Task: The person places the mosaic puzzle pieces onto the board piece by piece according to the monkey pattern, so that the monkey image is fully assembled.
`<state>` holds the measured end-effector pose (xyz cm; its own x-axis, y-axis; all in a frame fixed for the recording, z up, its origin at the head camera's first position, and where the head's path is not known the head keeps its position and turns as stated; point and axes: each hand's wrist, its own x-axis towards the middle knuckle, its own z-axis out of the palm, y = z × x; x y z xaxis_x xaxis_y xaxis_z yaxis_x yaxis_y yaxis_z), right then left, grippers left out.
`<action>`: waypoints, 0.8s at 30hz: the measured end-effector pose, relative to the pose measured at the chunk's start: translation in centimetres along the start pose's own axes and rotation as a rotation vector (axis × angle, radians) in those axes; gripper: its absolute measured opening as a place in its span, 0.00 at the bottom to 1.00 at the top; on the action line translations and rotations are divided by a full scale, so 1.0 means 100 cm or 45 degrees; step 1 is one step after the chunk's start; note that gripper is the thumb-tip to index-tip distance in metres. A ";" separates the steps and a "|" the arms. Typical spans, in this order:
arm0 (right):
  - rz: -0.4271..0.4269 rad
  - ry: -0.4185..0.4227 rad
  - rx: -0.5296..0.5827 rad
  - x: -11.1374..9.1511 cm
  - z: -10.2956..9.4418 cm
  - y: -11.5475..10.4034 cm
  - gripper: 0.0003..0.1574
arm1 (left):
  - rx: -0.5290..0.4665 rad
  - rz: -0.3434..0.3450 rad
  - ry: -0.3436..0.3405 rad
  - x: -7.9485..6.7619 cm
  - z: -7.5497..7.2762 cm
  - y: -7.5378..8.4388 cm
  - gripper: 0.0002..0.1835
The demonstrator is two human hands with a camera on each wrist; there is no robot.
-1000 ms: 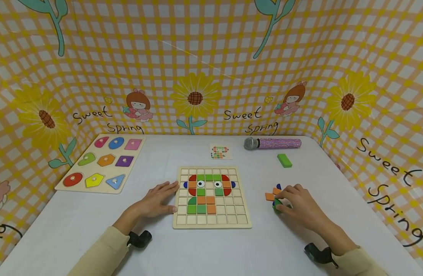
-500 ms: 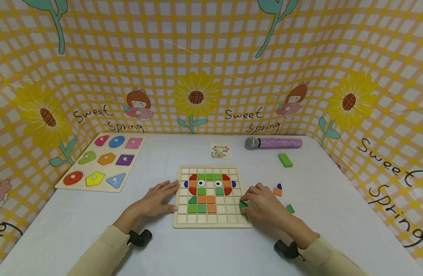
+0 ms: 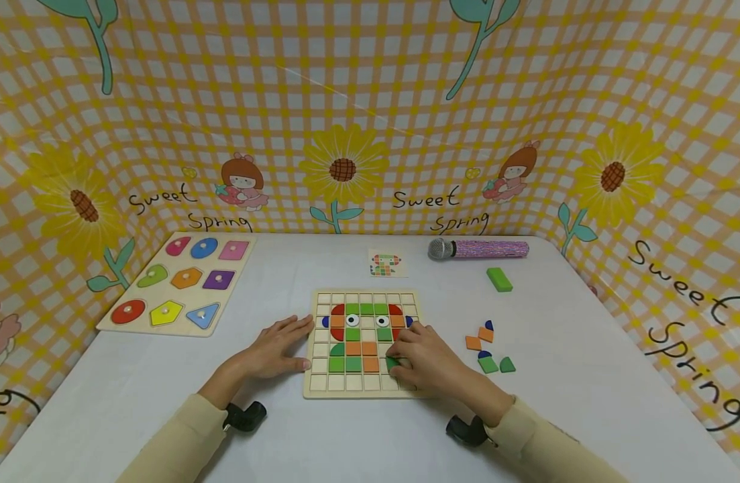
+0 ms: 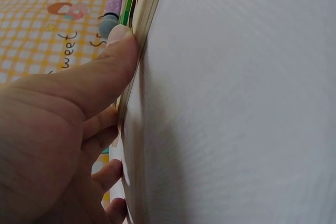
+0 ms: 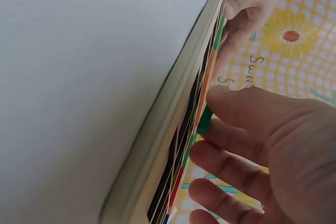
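A wooden grid board (image 3: 318,384) lies on the white table, with coloured tiles forming a face and part of a body in its cells. My left hand (image 3: 273,350) rests at the board's left edge, thumb and fingers extended against the side. Over the lower right part of the grid, my right hand (image 3: 433,359) pinches a small dark green tile (image 3: 392,363) between thumb and index finger. In the right wrist view that green tile (image 5: 205,121) sits close over the board's surface, the other fingers loosely bent. The right hand covers several cells and part of the right edge.
Right of the board lie loose tiles, including an orange square (image 3: 473,343), a green square (image 3: 487,364) and a rounded green piece (image 3: 507,365). Farther back are a green block (image 3: 499,280), a microphone (image 3: 490,249) and a picture card (image 3: 388,264). A knobbed shape puzzle (image 3: 191,297) lies back left.
My right hand has picked up a green tile from the loose pieces and carried it left over the board. My left hand has stayed at the board's edge.
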<state>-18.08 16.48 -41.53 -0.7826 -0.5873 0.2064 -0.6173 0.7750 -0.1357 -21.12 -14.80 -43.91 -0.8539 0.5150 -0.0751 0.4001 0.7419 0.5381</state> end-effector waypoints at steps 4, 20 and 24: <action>-0.003 -0.010 -0.005 0.003 0.002 -0.002 0.13 | 0.000 -0.003 0.000 0.000 0.000 0.000 0.41; 0.006 -0.038 -0.017 0.006 0.006 -0.007 0.12 | -0.006 0.020 0.003 0.000 0.000 -0.001 0.41; 0.004 -0.031 -0.027 0.006 0.006 -0.007 0.13 | -0.006 0.020 0.004 0.000 0.001 -0.002 0.41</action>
<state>-18.17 15.48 -41.93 -0.7865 -0.5900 0.1824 -0.6131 0.7815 -0.1155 -21.14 -14.91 -44.07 -0.8486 0.5252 -0.0639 0.4119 0.7315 0.5433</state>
